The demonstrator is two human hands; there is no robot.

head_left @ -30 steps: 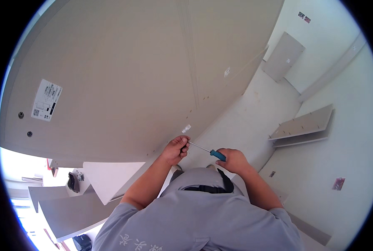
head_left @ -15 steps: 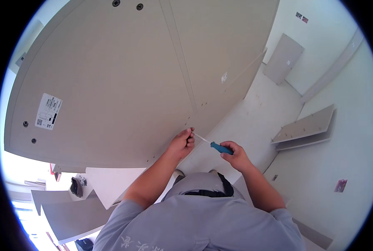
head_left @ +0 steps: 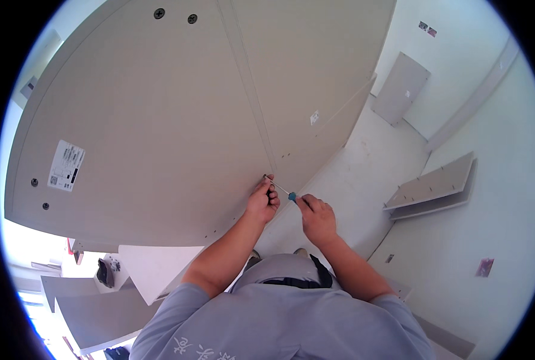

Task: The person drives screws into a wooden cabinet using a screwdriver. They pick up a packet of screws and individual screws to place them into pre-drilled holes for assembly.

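Note:
My right hand [head_left: 319, 221] is wrapped round the teal handle of a screwdriver [head_left: 292, 196], whose thin metal shaft slants up and left to a large beige-grey panel [head_left: 159, 108]. At the shaft's tip, my left hand [head_left: 263, 202] is closed in a pinch against the panel's lower part. Whatever lies between its fingertips is too small and hidden to make out. Small holes run through the panel near that spot. Dark cross-slotted fittings [head_left: 192, 19] sit at its top and left, beside a white label [head_left: 67, 165].
Two stacked panels [head_left: 430, 183] lean by the right wall, and another panel [head_left: 401, 87] stands farther back. At lower left are more boards [head_left: 102, 315], a white panel [head_left: 156, 267] and a black bag-like object [head_left: 105, 273]. Pale floor [head_left: 351, 180] shows beyond my hands.
My right hand has moved left and up, bringing the screwdriver in to the left fingertips at the panel. Its grip now covers more of the handle. My left hand stays nearly in place.

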